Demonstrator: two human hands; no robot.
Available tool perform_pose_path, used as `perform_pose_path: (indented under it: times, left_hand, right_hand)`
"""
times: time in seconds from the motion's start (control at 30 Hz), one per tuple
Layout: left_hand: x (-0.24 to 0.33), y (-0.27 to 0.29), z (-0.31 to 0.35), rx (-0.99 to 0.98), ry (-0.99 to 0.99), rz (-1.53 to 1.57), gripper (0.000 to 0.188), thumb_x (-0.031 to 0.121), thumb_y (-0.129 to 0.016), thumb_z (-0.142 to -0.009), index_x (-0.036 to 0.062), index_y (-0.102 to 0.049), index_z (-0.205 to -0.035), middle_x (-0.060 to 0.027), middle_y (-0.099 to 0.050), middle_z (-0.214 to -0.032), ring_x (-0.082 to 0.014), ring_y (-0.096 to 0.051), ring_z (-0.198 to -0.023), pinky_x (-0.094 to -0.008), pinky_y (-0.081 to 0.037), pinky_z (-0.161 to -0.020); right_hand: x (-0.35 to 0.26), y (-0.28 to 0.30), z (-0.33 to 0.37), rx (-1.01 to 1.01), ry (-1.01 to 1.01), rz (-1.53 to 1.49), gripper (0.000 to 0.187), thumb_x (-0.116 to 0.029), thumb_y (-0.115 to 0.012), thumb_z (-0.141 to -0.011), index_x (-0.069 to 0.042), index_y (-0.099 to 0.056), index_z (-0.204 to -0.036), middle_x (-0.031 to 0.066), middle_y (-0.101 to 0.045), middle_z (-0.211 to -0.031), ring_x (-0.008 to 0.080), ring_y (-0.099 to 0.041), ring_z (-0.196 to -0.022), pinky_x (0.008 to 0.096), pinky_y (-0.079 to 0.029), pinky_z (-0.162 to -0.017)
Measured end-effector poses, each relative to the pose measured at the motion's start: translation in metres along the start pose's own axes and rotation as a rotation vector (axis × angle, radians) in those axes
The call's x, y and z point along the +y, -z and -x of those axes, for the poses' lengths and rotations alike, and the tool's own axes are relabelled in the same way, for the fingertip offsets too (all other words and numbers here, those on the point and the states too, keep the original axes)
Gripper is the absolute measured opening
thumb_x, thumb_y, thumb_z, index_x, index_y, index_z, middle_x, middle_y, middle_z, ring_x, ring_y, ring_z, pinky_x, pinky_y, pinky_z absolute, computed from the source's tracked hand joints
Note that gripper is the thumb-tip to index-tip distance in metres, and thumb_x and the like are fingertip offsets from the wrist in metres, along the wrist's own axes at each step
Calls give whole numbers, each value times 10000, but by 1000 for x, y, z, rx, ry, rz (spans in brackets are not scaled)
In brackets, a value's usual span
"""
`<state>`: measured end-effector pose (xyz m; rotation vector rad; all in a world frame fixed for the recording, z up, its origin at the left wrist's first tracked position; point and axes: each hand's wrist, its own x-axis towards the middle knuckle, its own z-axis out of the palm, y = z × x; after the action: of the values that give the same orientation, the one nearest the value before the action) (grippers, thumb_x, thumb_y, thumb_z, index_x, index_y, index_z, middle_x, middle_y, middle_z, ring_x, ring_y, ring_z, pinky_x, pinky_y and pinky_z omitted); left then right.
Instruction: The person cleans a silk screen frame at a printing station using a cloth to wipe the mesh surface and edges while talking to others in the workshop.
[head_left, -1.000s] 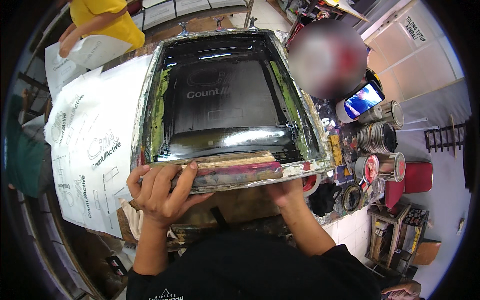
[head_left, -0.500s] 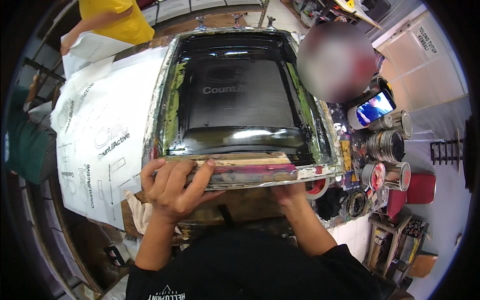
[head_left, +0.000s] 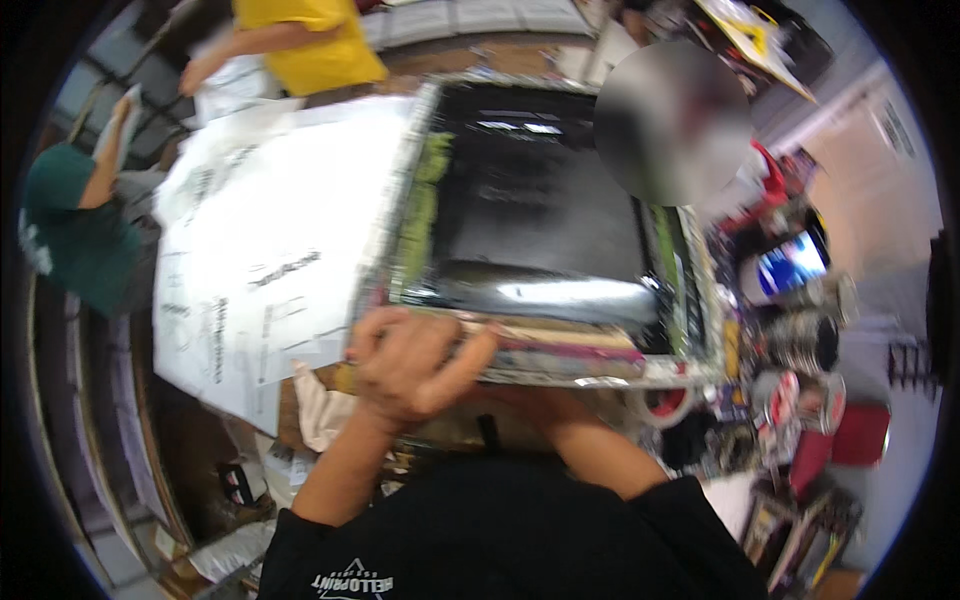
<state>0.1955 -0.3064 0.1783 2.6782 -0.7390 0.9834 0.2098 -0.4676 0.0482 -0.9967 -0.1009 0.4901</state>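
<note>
A screen printing frame [head_left: 400, 240] with black ink spread over its mesh and green tape along its sides lies in front of me. Across its near end rests a wooden bar [head_left: 570, 335], probably a squeegee, with a pinkish stripe beneath it. My left hand [head_left: 415, 365] is closed over the frame's near left edge and the bar's left end, thumb toward the right. Under the near edge reaches my right hand [head_left: 530, 398], its fingers hidden by the frame. White printed sheets [head_left: 290, 200] lie to the left of the frame.
A lit phone [head_left: 790, 268] leans among ink cans [head_left: 800, 340] on the right. A tape roll [head_left: 665, 402] sits by the frame's near right corner. A person in yellow [head_left: 310, 40] stands at the far left; another in green [head_left: 75, 230] is further left. A beige cloth [head_left: 322, 405] hangs near my left forearm.
The whole view has swung, shifting the scene rightward with blur. My right hand has slid left beneath the frame's near edge. My left hand keeps its grip. The person in green has an arm raised.
</note>
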Motion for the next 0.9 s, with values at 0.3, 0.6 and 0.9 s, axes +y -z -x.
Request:
perform_pose_path:
  times: [0.3, 0.6, 0.9]
  left_hand:
    - [-10, 8, 1, 69, -51, -61, 263, 394, -664, -911, 240, -715, -1119, 48, -654, -889, -111, -635, -811, -354, -475, -884]
    - [-9, 14, -1, 46, -56, -5, 455, 548, -612, -910, 221, -705, -1212, 5, -659, -971, -145, -629, -865, -378, -483, -929]
    - [-9, 5, 7, 129, -42, -37, 291, 291, -620, -928, 232, -703, -1200, 25, -647, -958, -123, -621, -837, -373, -482, -950]
  right_hand:
    - [-71, 78, 68, 92, 72, -465, 502, -386, -561, -1052, -17, -543, -1393, 177, -593, -1411, 341, -567, -1300, 513, -417, -1168]
    - [-60, 40, 39, 34, 78, -474, 514, -378, -565, -1049, -9, -540, -1406, 193, -586, -1409, 334, -577, -1285, 481, -435, -1151]
    - [-23, -11, 9, -104, -50, -397, 531, -389, -563, -1047, -2, -536, -1409, 197, -590, -1399, 335, -583, -1277, 463, -446, -1141]
